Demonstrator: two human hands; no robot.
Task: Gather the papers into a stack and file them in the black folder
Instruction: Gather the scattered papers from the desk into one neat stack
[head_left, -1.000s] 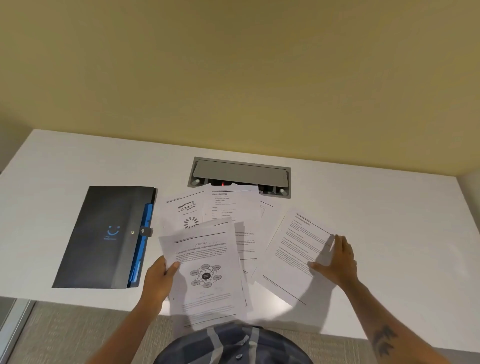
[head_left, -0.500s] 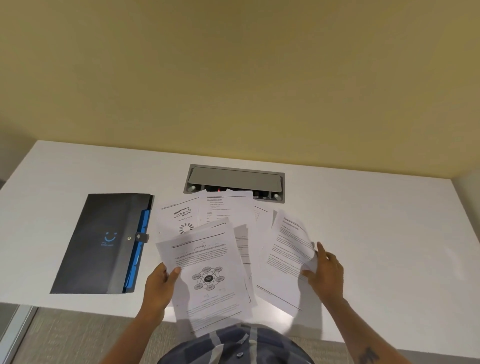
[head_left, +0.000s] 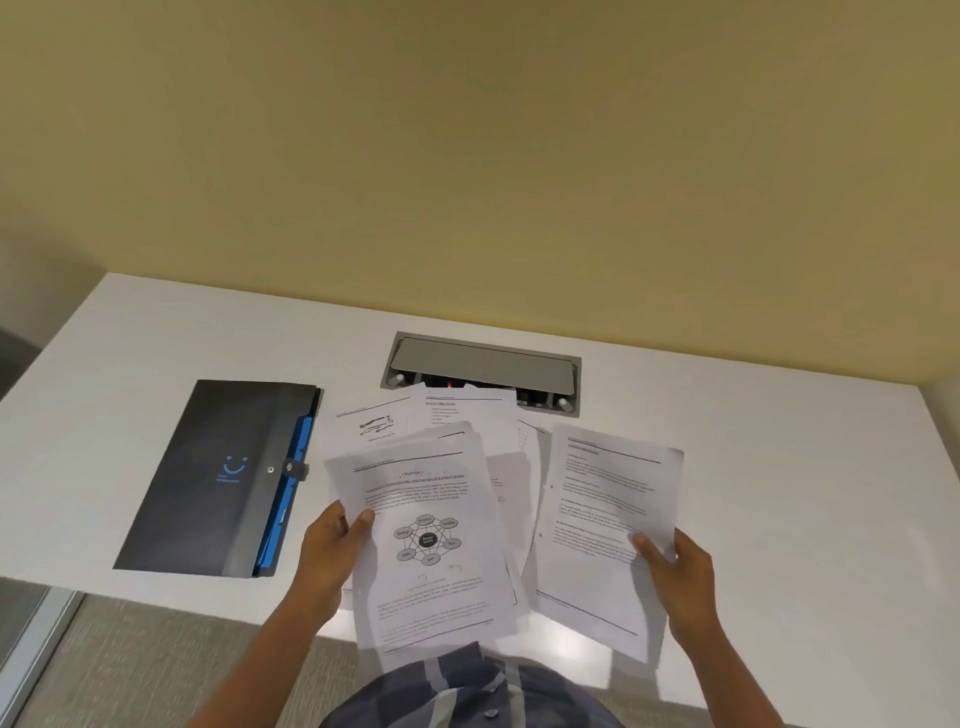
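Observation:
My left hand (head_left: 332, 545) grips the left edge of a small stack of papers (head_left: 431, 545) whose top sheet shows a round diagram. A single text sheet (head_left: 602, 525) is lifted off the desk, pinched at its right edge by my right hand (head_left: 675, 566). More loose papers (head_left: 457, 421) lie fanned on the desk behind the stack, partly hidden by it. The black folder (head_left: 218, 478) lies closed to the left, with blue tabs along its right edge and a snap strap.
The white desk (head_left: 779, 467) ends at a yellow wall. A grey cable hatch (head_left: 483, 364) is set into the desk behind the papers. The desk's front edge runs just under my hands, with grey carpet (head_left: 156, 665) below.
My right hand slid the right-hand text sheet toward me, then picked it up off the desk and turned it upright. My left hand kept hold of the diagram stack.

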